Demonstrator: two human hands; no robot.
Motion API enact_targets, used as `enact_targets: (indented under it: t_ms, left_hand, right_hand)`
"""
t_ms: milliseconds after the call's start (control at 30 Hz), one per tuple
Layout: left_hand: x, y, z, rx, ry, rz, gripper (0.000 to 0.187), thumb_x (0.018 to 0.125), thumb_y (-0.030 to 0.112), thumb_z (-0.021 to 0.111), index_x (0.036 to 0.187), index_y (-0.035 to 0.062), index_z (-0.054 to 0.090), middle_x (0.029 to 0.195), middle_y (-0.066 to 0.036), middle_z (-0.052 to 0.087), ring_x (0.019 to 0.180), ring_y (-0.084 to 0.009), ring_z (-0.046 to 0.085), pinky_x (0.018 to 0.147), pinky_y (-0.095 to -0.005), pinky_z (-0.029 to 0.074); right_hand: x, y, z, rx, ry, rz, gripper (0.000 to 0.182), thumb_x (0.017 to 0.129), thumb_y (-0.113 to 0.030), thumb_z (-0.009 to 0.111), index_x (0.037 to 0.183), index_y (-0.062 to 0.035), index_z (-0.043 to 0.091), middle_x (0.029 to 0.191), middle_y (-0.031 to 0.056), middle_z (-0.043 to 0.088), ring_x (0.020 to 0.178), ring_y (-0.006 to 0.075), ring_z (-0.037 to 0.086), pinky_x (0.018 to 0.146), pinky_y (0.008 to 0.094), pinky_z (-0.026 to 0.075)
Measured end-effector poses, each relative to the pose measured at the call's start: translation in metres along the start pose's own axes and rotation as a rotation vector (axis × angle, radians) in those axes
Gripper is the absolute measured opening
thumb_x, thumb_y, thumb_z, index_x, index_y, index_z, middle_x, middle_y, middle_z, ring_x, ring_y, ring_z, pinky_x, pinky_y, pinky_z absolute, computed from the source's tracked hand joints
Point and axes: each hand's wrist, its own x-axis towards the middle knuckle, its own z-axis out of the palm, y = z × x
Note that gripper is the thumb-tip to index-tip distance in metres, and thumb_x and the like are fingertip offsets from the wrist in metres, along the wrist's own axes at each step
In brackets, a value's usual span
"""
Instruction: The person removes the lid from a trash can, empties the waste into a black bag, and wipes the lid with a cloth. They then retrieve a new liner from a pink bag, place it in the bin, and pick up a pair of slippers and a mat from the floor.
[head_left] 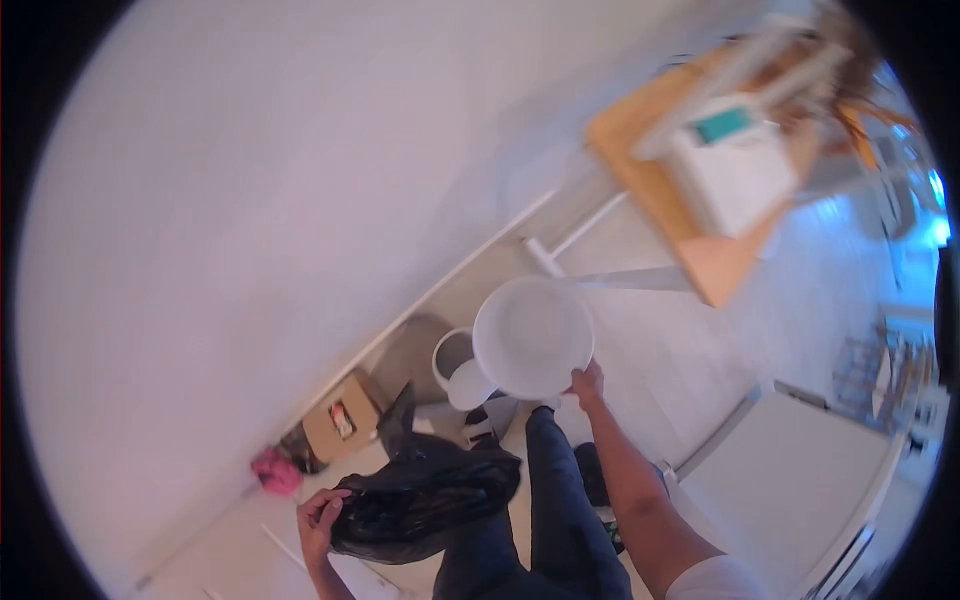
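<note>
My left hand [318, 522] pinches the edge of a black plastic bag [430, 492]. The bag hangs loose and crumpled in front of my legs. My right hand [588, 383] grips the rim of a white round bin [535, 335], held out in front of me with its pale inside facing up. Beside it, on the left, is a second white round container [440, 360] with an open top. A small white rounded piece [470, 386] overlaps both in this view.
A wooden table [622, 140] with a white box [735, 175] on it stands at the upper right. By the wall [250, 200] on the left lie a cardboard box [338, 422] and a pink bundle [277, 470]. A white tabletop [790, 480] is at the lower right.
</note>
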Motion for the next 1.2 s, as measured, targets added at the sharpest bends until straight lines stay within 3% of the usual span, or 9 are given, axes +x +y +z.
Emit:
enact_targets:
  t_ms: [167,233,433,500,567,767,867,1100,1200]
  left_hand:
    - [0.007,0.052,0.040,0.133,-0.259,0.219,0.028,0.080,0.010,0.062,0.105,-0.0030,0.062,0.094,-0.008,0.064,0.090,-0.0139,0.058,0.081,-0.0284,0.045]
    - [-0.004,0.099,0.074,0.485,-0.488,0.514,0.027,0.089,0.020,0.056,0.111,0.0056,0.056,0.121,-0.015,0.053,0.106,-0.0320,0.055,0.088,-0.0380,0.044]
    - [-0.050,0.177,0.218,0.825,-0.645,1.028,0.042,0.079,0.022,0.065,0.115,0.0060,0.053,0.115,-0.023,0.051,0.103,-0.0408,0.050,0.089,-0.0413,0.041]
    - [-0.100,0.232,0.261,0.798,-0.735,0.825,0.048,0.074,0.024,0.070,0.115,0.0057,0.053,0.114,-0.024,0.049,0.099,-0.0400,0.050,0.086,-0.0429,0.041]
    - [-0.112,0.247,0.315,0.743,-0.721,1.142,0.053,0.070,0.025,0.074,0.115,0.0063,0.053,0.113,-0.022,0.048,0.095,-0.0389,0.049,0.084,-0.0438,0.041]
    - [-0.178,0.334,0.506,1.021,-0.877,1.004,0.055,0.073,0.028,0.072,0.116,0.0008,0.052,0.114,-0.023,0.052,0.098,-0.0407,0.052,0.086,-0.0412,0.042]
    - [-0.209,0.369,0.587,0.658,-1.038,0.858,0.056,0.082,0.036,0.063,0.122,-0.0019,0.049,0.118,-0.024,0.055,0.112,-0.0363,0.051,0.092,-0.0396,0.040]
    - [-0.235,0.454,0.740,0.758,-1.433,0.708,0.059,0.085,0.032,0.061,0.127,-0.0046,0.042,0.123,-0.020,0.052,0.115,-0.0303,0.048,0.095,-0.0356,0.037]
    - [-0.250,0.472,0.813,0.635,-1.376,0.664,0.057,0.086,0.027,0.060,0.129,-0.0055,0.041,0.128,-0.019,0.048,0.117,-0.0295,0.045,0.099,-0.0355,0.032]
  right_hand:
    - [-0.144,-0.045,-0.123,-0.091,0.124,-0.043,0.050,0.072,-0.002,0.041,0.121,-0.0031,0.051,0.085,0.0177,0.063,0.061,0.0289,0.065,0.046,0.0359,0.056]
    - [-0.209,-0.070,-0.182,-0.095,0.151,-0.032,0.051,0.072,-0.003,0.042,0.122,-0.0037,0.051,0.081,0.0168,0.064,0.059,0.0275,0.065,0.047,0.0344,0.056]
    - [-0.340,-0.126,-0.316,0.121,0.347,-0.081,0.051,0.073,-0.008,0.044,0.124,-0.0062,0.050,0.075,0.0173,0.065,0.054,0.0244,0.065,0.051,0.0335,0.057]
    - [-0.369,-0.151,-0.354,-0.019,0.370,-0.086,0.053,0.073,-0.008,0.043,0.126,-0.0106,0.050,0.071,0.0187,0.065,0.052,0.0247,0.065,0.051,0.0320,0.056]
    - [-0.375,-0.154,-0.393,0.000,0.428,-0.095,0.054,0.074,-0.009,0.042,0.127,-0.0134,0.049,0.070,0.0188,0.064,0.051,0.0242,0.064,0.052,0.0318,0.056]
    - [-0.356,-0.178,-0.551,-0.120,0.498,-0.158,0.054,0.074,-0.010,0.042,0.127,-0.0179,0.050,0.064,0.0119,0.064,0.044,0.0214,0.060,0.058,0.0329,0.054]
    - [-0.352,-0.193,-0.622,-0.153,0.525,-0.194,0.053,0.075,-0.011,0.042,0.127,-0.0212,0.050,0.066,0.0123,0.064,0.044,0.0221,0.060,0.059,0.0327,0.053]
    - [-0.285,-0.212,-0.746,-0.535,0.895,-0.230,0.043,0.084,-0.020,0.047,0.125,-0.0314,0.053,0.068,0.0097,0.061,0.063,0.0237,0.059,0.059,0.0385,0.046]
    - [-0.253,-0.233,-0.809,-0.536,0.945,-0.201,0.039,0.086,-0.025,0.049,0.123,-0.0346,0.053,0.068,0.0090,0.060,0.064,0.0252,0.059,0.058,0.0387,0.045]
